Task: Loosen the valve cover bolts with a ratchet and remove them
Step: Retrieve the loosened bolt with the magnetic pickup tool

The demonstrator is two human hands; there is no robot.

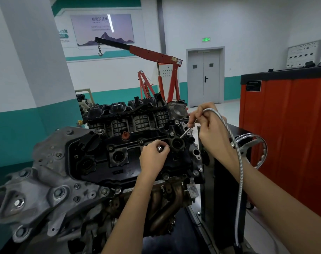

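The left hand (153, 156) pinches a small bolt (159, 148), likely oily, best held by its head; the right hand (210, 131) grips a floppy wand (241, 180).

Open air lies above the valve cover (101, 173), so the way straight down is free. The intake manifold (141, 121) rises along its far edge. The left hand (153, 158), pinching a bolt (159, 148), and the right hand (209, 132), gripping a flexible metal hose (238, 156), crowd its right end; the handwheel (265, 149) and red cabinet (293, 134) close that side.
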